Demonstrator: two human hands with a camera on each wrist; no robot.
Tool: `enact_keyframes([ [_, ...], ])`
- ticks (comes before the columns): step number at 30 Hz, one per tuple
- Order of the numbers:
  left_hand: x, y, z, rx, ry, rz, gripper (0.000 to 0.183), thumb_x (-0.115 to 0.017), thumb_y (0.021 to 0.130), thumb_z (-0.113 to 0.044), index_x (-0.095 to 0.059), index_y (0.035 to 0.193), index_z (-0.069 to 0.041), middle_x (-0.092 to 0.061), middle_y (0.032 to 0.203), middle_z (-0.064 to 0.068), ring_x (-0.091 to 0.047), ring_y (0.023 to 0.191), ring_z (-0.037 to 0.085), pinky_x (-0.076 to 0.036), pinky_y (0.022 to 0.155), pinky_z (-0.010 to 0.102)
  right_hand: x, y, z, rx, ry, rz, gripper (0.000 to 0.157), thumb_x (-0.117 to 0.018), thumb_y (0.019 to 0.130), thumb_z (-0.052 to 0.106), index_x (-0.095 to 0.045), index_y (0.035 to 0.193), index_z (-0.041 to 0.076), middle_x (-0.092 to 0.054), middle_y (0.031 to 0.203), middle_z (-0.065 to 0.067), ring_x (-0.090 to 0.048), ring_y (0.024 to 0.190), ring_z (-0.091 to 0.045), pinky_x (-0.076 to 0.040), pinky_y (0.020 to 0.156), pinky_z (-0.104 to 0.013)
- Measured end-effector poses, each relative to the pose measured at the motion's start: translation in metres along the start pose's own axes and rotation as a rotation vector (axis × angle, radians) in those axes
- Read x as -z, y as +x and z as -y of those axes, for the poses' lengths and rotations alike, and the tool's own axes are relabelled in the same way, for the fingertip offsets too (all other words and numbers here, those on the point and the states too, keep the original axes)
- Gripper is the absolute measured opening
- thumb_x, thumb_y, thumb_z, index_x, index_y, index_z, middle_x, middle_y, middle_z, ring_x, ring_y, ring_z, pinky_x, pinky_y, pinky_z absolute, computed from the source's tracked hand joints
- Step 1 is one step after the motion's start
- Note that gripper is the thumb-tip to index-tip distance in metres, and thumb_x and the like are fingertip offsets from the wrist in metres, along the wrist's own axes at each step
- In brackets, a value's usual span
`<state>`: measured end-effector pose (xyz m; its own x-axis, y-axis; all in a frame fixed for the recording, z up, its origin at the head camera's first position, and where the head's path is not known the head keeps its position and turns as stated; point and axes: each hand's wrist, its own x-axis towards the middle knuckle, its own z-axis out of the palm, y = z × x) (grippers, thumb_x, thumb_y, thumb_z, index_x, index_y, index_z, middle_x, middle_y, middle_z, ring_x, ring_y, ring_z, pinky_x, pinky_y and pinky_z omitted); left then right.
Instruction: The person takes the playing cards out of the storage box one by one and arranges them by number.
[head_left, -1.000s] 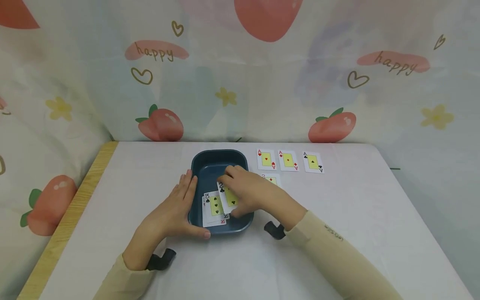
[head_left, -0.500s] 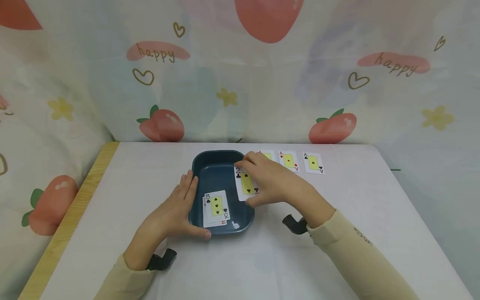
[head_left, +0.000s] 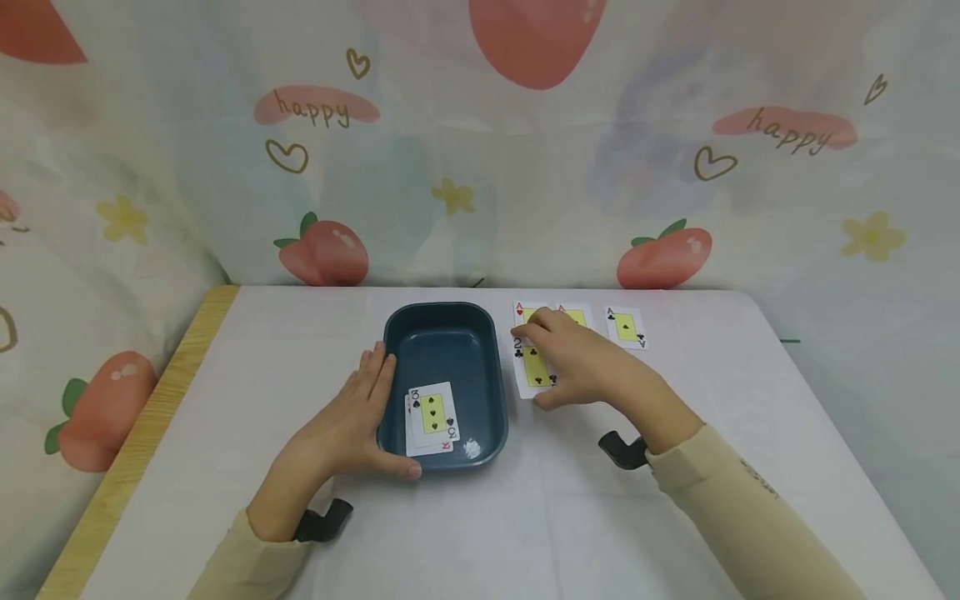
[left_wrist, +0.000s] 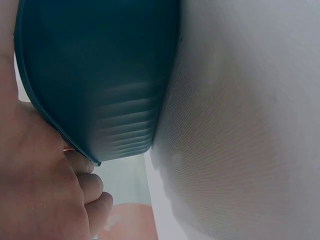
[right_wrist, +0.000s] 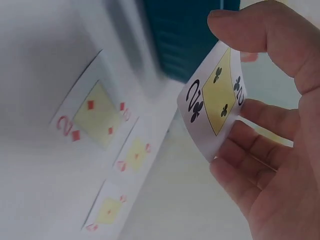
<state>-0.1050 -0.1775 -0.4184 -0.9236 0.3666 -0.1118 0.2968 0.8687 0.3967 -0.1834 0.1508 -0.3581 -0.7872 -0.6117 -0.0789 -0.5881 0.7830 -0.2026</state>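
A dark blue tray (head_left: 442,310) stands mid-table with a three of spades (head_left: 432,414) lying on a red king inside it. My left hand (head_left: 360,417) grips the tray's left and near rim, its fingers (left_wrist: 87,187) curled at the edge of the tray (left_wrist: 95,75). Just right of the tray, my right hand (head_left: 558,362) pinches a two of clubs (head_left: 534,371) low over the table. The right wrist view shows that two of clubs (right_wrist: 215,100) held between thumb and fingers (right_wrist: 240,160), above a two of diamonds (right_wrist: 92,117) on the cloth.
Three aces lie in a row at the back: hearts (head_left: 525,314), diamonds (head_left: 577,317), clubs (head_left: 626,327). A white cloth (head_left: 675,467) covers the table, with a wooden edge (head_left: 135,442) on the left. A printed curtain hangs behind. A small white speck (head_left: 471,448) sits in the tray.
My right hand lifted the two of clubs out of the tray and carried it right, to just below the ace of hearts. The left hand and tray stayed put.
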Motion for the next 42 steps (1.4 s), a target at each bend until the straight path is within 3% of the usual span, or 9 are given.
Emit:
enact_keyframes([
  [9, 0.001, -0.001, 0.0, -0.007, -0.005, 0.007, 0.154, -0.083, 0.052, -0.078, -0.002, 0.16, -0.004, 0.011, 0.168, 0.013, 0.006, 0.155, 0.033, -0.012, 0.123, 0.052, -0.007, -0.01, -0.026, -0.065, 0.001, 0.028, 0.083, -0.085, 0.066, 0.028, -0.053, 0.141, 0.009, -0.051, 0.127, -0.006, -0.048, 0.109, -0.02, -0.049, 0.092, -0.035],
  [21, -0.001, 0.001, 0.001, -0.014, -0.005, -0.005, 0.153, -0.083, 0.052, -0.077, -0.005, 0.16, -0.002, 0.008, 0.168, 0.014, 0.003, 0.154, 0.035, -0.013, 0.123, 0.054, -0.021, -0.018, -0.061, -0.168, 0.027, 0.047, 0.084, -0.088, 0.066, 0.026, -0.054, 0.14, 0.005, -0.052, 0.124, -0.009, -0.048, 0.104, -0.022, -0.05, 0.087, -0.037],
  [33, -0.001, 0.001, 0.0, -0.003, -0.002, -0.003, 0.153, -0.082, 0.052, -0.078, -0.005, 0.16, -0.002, 0.007, 0.168, 0.015, 0.003, 0.154, 0.035, -0.013, 0.123, 0.052, -0.033, -0.02, -0.079, -0.249, 0.075, 0.1, 0.085, -0.091, 0.066, 0.025, -0.055, 0.141, 0.007, -0.05, 0.128, -0.012, -0.049, 0.107, -0.025, -0.052, 0.093, -0.046],
  [42, 0.001, 0.0, -0.001, -0.003, -0.011, 0.012, 0.152, -0.083, 0.053, -0.076, -0.004, 0.16, -0.002, 0.008, 0.168, 0.014, 0.004, 0.155, 0.034, -0.012, 0.123, 0.052, -0.039, -0.022, -0.083, -0.277, 0.099, 0.131, 0.086, -0.09, 0.068, 0.026, -0.053, 0.144, 0.011, -0.05, 0.131, -0.01, -0.048, 0.108, -0.025, -0.052, 0.091, -0.045],
])
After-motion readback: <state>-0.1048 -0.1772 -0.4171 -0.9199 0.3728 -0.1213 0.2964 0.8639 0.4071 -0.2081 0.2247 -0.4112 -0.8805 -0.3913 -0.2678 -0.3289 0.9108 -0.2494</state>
